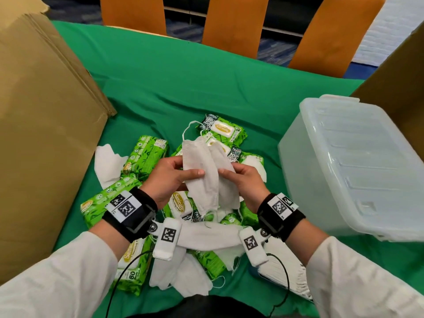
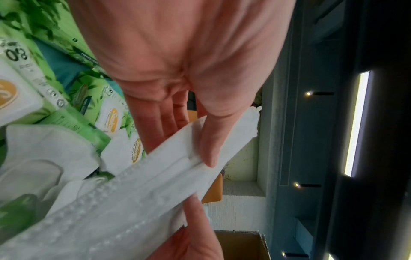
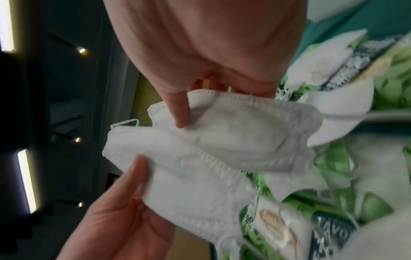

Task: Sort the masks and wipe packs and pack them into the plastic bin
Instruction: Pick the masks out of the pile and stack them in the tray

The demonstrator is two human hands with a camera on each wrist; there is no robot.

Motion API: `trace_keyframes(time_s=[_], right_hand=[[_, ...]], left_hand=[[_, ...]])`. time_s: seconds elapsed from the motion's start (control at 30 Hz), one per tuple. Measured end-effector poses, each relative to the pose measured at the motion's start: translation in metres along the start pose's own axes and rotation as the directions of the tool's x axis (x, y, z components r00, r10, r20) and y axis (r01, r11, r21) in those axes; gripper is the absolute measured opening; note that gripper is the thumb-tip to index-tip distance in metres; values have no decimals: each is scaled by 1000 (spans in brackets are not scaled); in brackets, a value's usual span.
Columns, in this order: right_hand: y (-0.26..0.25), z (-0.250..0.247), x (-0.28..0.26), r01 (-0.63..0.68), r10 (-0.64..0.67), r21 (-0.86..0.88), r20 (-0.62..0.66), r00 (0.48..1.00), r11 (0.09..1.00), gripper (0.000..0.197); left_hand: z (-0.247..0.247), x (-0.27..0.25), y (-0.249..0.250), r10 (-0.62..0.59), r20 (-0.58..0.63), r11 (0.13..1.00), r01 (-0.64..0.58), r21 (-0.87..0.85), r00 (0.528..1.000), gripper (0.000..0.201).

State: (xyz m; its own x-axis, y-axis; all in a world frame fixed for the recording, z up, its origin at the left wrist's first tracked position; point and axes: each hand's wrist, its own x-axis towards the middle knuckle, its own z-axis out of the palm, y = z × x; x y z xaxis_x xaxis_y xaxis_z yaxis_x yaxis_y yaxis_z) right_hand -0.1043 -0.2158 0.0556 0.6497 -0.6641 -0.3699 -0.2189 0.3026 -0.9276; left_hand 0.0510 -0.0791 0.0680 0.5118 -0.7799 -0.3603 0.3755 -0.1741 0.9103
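Over a pile on the green cloth I hold two white folded masks [image 1: 206, 173] side by side. My left hand [image 1: 183, 173] pinches the left mask [image 2: 133, 193], thumb on top and fingers behind. Beside it my right hand [image 1: 231, 175] pinches the right mask [image 3: 222, 146], its thumb [image 3: 177, 109] pressing the fabric. Green wipe packs [image 1: 146, 154] lie beneath and around, one at the back [image 1: 223, 129] and one near me [image 1: 133, 267]. More loose masks [image 1: 183, 274] lie among them. The translucent plastic bin [image 1: 358, 166] stands at the right with its ribbed top face showing.
A tall cardboard box [image 1: 41, 134] stands along the left and another cardboard wall [image 1: 403, 88] rises behind the bin. Orange chairs [image 1: 234, 21] line the table's far edge. A flat white stack [image 1: 286, 271] lies by my right forearm. Green cloth [image 1: 183, 76] shows behind the pile.
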Motion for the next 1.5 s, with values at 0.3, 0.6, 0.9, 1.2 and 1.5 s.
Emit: trace_keyframes(time_s=[0.3, 0.6, 0.9, 1.2, 1.5], right_hand=[[3, 21, -7, -97, 125, 258, -93, 988, 961, 19], [21, 35, -12, -153, 160, 86, -83, 984, 984, 14], [25, 25, -22, 17, 14, -227, 132, 991, 974, 32], [34, -10, -25, -96, 172, -288, 251, 952, 953, 28], [46, -55, -35, -426, 427, -25, 63, 902, 904, 7]], left_hand=[[18, -4, -30, -54, -194, 982, 17, -186, 980, 28], [38, -8, -43, -148, -116, 927, 97, -362, 982, 45], [26, -7, -39, -169, -90, 940, 133, -313, 981, 27], [-23, 4, -18, 63, -157, 997, -54, 56, 986, 14], [-66, -15, -61, -76, -307, 996, 57, -69, 949, 13]])
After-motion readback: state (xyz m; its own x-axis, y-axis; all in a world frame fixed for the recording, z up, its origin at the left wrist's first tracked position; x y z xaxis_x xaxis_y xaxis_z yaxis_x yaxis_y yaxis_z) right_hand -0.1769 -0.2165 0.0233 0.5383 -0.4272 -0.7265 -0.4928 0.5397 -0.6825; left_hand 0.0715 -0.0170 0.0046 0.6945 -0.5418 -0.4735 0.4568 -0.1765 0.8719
